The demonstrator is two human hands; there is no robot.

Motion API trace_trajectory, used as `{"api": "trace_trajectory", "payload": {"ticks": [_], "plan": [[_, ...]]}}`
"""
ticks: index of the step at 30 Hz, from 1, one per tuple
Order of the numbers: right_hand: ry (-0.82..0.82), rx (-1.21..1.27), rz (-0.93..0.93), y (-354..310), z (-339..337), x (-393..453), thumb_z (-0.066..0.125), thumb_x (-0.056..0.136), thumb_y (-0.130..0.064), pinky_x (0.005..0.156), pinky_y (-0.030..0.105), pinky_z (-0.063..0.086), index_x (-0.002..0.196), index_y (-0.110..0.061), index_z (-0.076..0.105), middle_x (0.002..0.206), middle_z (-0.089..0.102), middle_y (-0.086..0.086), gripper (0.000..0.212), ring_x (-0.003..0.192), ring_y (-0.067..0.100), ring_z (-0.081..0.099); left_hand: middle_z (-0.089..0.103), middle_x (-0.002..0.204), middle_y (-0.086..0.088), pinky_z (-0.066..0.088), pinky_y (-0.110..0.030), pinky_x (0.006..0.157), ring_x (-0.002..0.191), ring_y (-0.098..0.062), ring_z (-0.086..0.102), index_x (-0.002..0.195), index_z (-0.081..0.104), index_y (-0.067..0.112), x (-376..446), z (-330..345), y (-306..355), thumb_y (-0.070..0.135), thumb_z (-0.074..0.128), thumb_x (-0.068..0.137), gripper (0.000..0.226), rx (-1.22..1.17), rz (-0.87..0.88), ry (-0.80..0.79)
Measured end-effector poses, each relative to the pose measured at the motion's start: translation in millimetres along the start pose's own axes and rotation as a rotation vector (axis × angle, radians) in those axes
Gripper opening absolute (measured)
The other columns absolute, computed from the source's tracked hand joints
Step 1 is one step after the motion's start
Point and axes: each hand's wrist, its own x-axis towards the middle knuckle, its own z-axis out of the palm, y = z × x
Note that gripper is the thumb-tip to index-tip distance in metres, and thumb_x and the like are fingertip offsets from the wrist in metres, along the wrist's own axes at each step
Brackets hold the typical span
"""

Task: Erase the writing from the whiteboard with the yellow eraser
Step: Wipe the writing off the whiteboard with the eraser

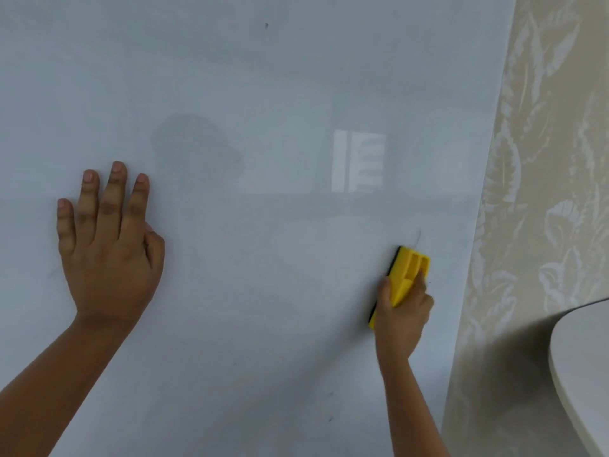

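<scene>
A glossy whiteboard [263,77] fills most of the head view. My right hand [402,311] grips the yellow eraser [408,275], whose dark felt edge presses against the board near its right edge. A thin faint pen stroke [418,237] shows just above the eraser. A few tiny dark specks [266,25] dot the board elsewhere. My left hand [108,245] lies flat on the board at the left, fingers spread slightly, holding nothing.
Beige wallpaper with a pale leaf pattern [543,159] runs along the board's right edge. A rounded white tabletop edge [580,367] juts in at the lower right. A window reflection [359,161] glints on the board.
</scene>
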Motion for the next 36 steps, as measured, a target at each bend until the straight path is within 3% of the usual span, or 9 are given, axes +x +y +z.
{"api": "trace_trajectory", "payload": {"ticks": [2, 4, 9, 13, 17, 20, 23, 30, 36], "plan": [[-0.092, -0.064, -0.105, 16, 0, -34, 0.059, 0.082, -0.045, 0.075, 0.043, 0.046, 0.14, -0.029, 0.028, 0.111, 0.046, 0.013, 0.068, 0.099, 0.032, 0.05, 0.029, 0.15, -0.021, 0.033, -0.064, 0.102, 0.14, -0.04, 0.022, 0.143, 0.037, 0.001, 1, -1, -1, 0.007, 0.031, 0.098, 0.046, 0.002, 0.015, -0.01], [-0.106, -0.075, -0.071, 35, -7, -53, 0.06, 0.082, -0.043, 0.074, 0.043, 0.048, 0.139, -0.03, 0.029, 0.108, 0.045, 0.011, 0.067, 0.098, 0.032, 0.051, 0.028, 0.15, -0.022, 0.032, -0.064, 0.103, 0.14, -0.041, 0.021, 0.144, 0.036, 0.001, 1, -1, -2, 0.007, 0.031, 0.098, 0.046, 0.015, 0.027, -0.017], [0.122, 0.14, 0.371, 6, -8, 11, 0.056, 0.086, -0.042, 0.082, 0.049, 0.045, 0.14, -0.026, 0.03, 0.116, 0.042, 0.022, 0.062, 0.104, 0.042, 0.049, 0.032, 0.149, -0.021, 0.03, -0.065, 0.104, 0.138, -0.041, 0.025, 0.142, 0.038, 0.002, 1, 2, 2, 0.008, 0.031, 0.097, 0.046, 0.018, 0.005, 0.012], [0.088, 0.082, 0.03, -51, 7, 17, 0.06, 0.08, -0.043, 0.077, 0.04, 0.044, 0.138, -0.025, 0.034, 0.102, 0.042, 0.016, 0.066, 0.093, 0.036, 0.052, 0.031, 0.151, -0.018, 0.029, -0.064, 0.105, 0.14, -0.038, 0.023, 0.144, 0.036, 0.007, -2, 7, -5, 0.01, 0.029, 0.098, 0.047, 0.03, 0.012, 0.044], [-0.028, -0.077, -0.208, -34, 7, -27, 0.062, 0.076, -0.046, 0.067, 0.034, 0.043, 0.137, -0.03, 0.033, 0.093, 0.036, 0.004, 0.069, 0.077, 0.025, 0.048, 0.031, 0.152, -0.015, 0.023, -0.058, 0.112, 0.142, -0.034, 0.021, 0.145, 0.034, 0.01, -1, 9, -5, 0.012, 0.03, 0.098, 0.048, 0.055, 0.012, 0.066], [0.007, -0.058, 0.007, -10, -7, -12, 0.061, 0.081, -0.043, 0.077, 0.046, 0.047, 0.139, -0.027, 0.033, 0.102, 0.042, 0.014, 0.067, 0.091, 0.037, 0.053, 0.032, 0.152, -0.015, 0.009, -0.046, 0.116, 0.142, -0.033, 0.022, 0.146, 0.033, 0.011, -2, 6, 1, 0.012, 0.032, 0.097, 0.049, 0.07, 0.005, 0.073], [0.088, 0.052, 0.249, -20, -11, 28, 0.055, 0.084, -0.045, 0.082, 0.049, 0.045, 0.14, -0.026, 0.031, 0.113, 0.042, 0.02, 0.063, 0.102, 0.041, 0.05, 0.032, 0.151, -0.015, 0.007, -0.043, 0.117, 0.142, -0.032, 0.021, 0.146, 0.032, 0.012, 0, 3, 1, 0.01, 0.035, 0.096, 0.051, 0.086, 0.006, 0.077], [-0.015, -0.076, -0.104, -21, -4, -1, 0.058, 0.081, -0.048, 0.071, 0.041, 0.046, 0.138, -0.026, 0.031, 0.098, 0.04, 0.009, 0.066, 0.084, 0.028, 0.049, 0.031, 0.152, -0.014, 0.002, -0.04, 0.118, 0.142, -0.032, 0.021, 0.146, 0.032, 0.012, -1, 4, -1, 0.013, 0.033, 0.096, 0.05, 0.099, 0.015, 0.082], [0.065, 0.03, 0.185, -15, -13, 35, 0.053, 0.085, -0.046, 0.08, 0.048, 0.047, 0.139, -0.029, 0.029, 0.11, 0.043, 0.016, 0.063, 0.098, 0.037, 0.052, 0.031, 0.152, -0.015, 0.004, -0.043, 0.118, 0.142, -0.032, 0.02, 0.146, 0.033, 0.011, -1, 3, -1, 0.009, 0.037, 0.096, 0.051, 0.089, 0.019, 0.073]]}}
